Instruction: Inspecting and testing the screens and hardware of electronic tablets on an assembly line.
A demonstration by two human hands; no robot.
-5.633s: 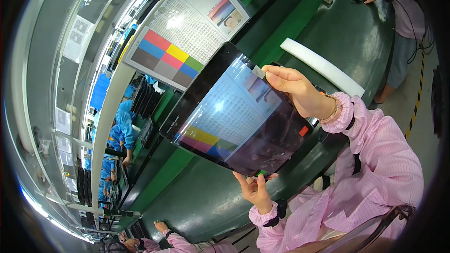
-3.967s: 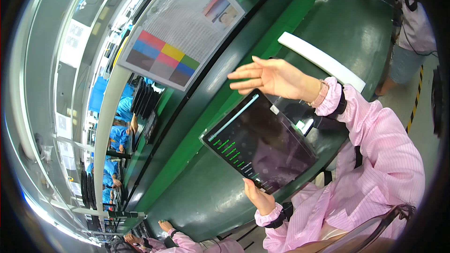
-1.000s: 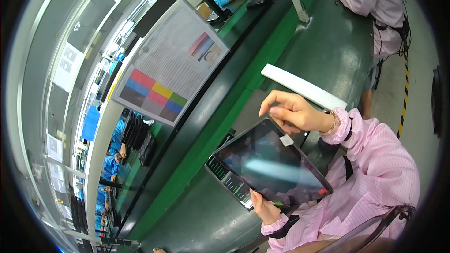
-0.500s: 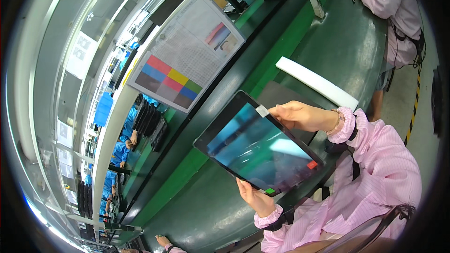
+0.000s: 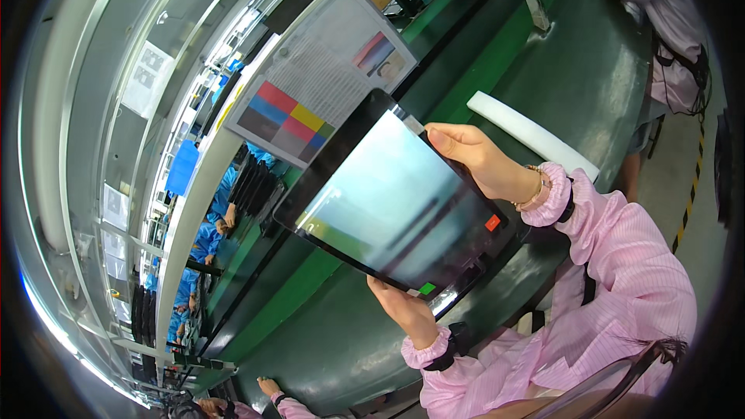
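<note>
Between both my hands is a black tablet (image 5: pixel 403 209), tilted up off the table. Its lit screen shows a pale, blurry picture, with a green and a red square along the near edge. My left hand (image 5: pixel 405 312) grips the lower left edge, its fingers partly hidden behind the tablet. My right hand (image 5: pixel 483 161) holds the upper right side, thumb at the front by a small light label on the frame and the other fingers mostly out of sight behind.
A long white foam bar (image 5: pixel 534 133) lies on the dark green table (image 5: pixel 578 70). Beyond the tablet, a printed sheet with colour blocks (image 5: pixel 322 70) hangs on a frame. People in pink (image 5: pixel 660 0) and blue (image 5: pixel 206 240) sit around; another person's hand (image 5: pixel 268 386) rests at lower left.
Both hands have raised the tablet and shifted it up and left, tilting it more. Its screen picture went from dark blue-green to pale. The person at far right has drawn their hands back.
</note>
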